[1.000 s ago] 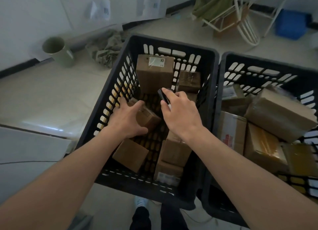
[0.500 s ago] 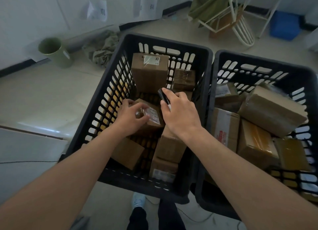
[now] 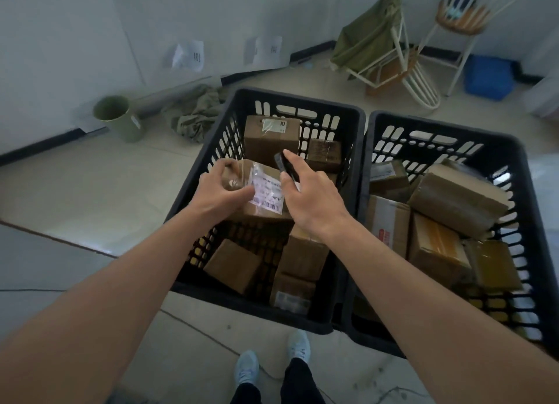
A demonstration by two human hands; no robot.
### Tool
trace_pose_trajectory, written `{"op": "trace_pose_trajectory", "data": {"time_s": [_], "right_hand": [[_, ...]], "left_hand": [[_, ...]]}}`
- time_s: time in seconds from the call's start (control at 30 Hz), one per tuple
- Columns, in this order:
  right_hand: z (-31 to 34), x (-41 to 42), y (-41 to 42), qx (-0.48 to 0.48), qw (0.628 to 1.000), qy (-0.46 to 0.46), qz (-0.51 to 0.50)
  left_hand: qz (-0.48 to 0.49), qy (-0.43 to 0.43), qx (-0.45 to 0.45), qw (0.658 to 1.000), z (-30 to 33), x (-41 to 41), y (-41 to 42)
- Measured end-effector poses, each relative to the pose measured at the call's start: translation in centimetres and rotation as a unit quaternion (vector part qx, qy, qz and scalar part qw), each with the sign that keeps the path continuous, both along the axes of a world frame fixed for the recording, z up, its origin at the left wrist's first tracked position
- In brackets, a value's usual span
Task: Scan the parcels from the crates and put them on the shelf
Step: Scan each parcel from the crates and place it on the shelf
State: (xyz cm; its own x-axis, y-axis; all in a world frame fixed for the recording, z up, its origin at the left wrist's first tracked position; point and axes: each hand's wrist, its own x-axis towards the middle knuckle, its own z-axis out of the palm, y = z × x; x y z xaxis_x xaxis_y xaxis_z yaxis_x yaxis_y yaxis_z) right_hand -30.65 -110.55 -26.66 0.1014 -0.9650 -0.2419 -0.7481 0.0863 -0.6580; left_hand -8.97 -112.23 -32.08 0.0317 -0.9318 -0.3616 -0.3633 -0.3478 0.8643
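Two black crates (image 3: 361,137) are seen on the floor; a labelled parcel (image 3: 263,189) is gripped above the left crate by the left hand (image 3: 222,196); a dark scanner (image 3: 286,166) is clasped in the right hand (image 3: 314,198), fingers curled.

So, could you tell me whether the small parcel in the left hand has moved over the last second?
Yes. The small parcel has come up from the left crate floor to about rim height, label turned up.
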Motion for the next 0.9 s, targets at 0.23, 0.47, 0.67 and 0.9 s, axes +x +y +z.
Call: {"op": "trace_pose_trajectory", "data": {"time_s": [0.23,0.47,0.67,0.9], "right_hand": [[4.6,-0.1,2.4,-0.036,0.997,0.039,0.061],[9.8,-0.5,3.9,-0.040,0.985,0.109,0.125],[12.3,0.0,5.5,-0.026,0.973,0.151,0.171],[14.1,0.4,6.9,-0.029,0.968,0.161,0.190]], "left_hand": [[0.006,-0.006,-0.124,0.992,5.1,1.4,1.2],[-0.029,-0.002,-0.183,0.983,8.7,3.1,1.7],[-0.030,-0.009,-0.217,0.976,11.4,4.5,1.8],[-0.046,0.010,-0.236,0.970,14.0,5.6,2.5]]}}
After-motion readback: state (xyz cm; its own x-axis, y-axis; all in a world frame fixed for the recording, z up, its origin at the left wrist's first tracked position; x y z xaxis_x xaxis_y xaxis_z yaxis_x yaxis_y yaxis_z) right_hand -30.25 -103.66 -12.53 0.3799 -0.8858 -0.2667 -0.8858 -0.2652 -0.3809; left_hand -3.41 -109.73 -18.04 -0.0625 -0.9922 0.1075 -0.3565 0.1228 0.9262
